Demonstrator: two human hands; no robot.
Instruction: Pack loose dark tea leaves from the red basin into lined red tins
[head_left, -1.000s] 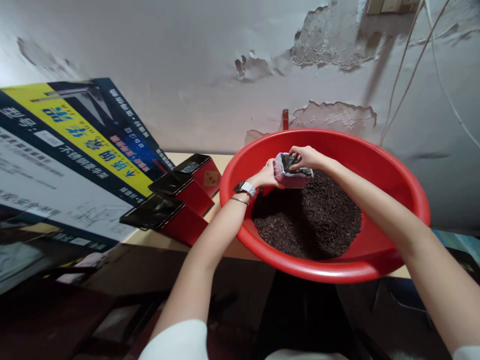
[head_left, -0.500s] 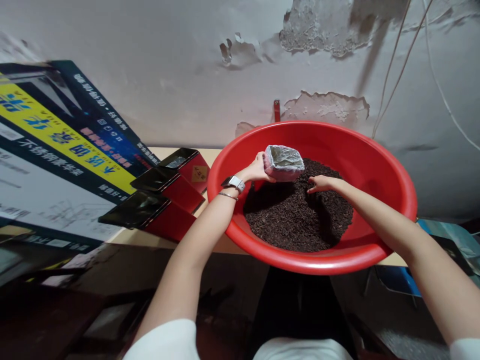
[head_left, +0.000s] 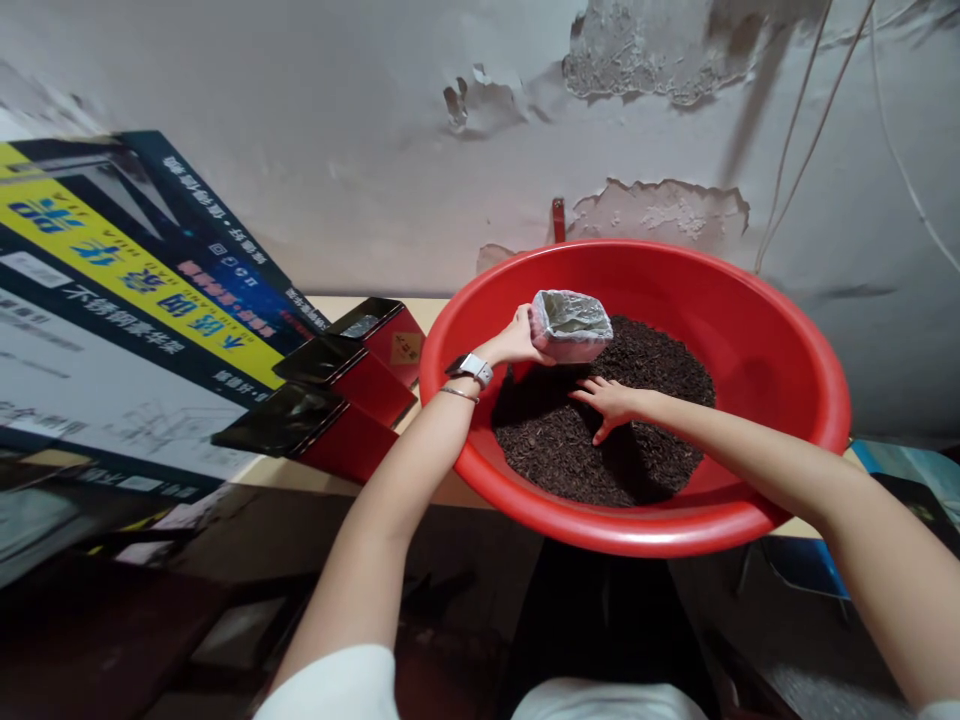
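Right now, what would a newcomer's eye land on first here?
The big red basin, right of centre, with a heap of dark loose leaf-like bits in it. Then the open, lined container in the left hand above the heap, the right hand spread at the heap. At far left, the printed carton with its yellow band.

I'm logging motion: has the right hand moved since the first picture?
Yes: against the red tub, the right hand has moved from the container toward the near rim.

Before me, right of centre: basin (head_left: 637, 541) on table (head_left: 289, 476), heap (head_left: 555, 455) inside. Boxes (head_left: 375, 390) left of basin, carton (head_left: 150, 290) at frame's left, wall (head_left: 337, 120) behind.
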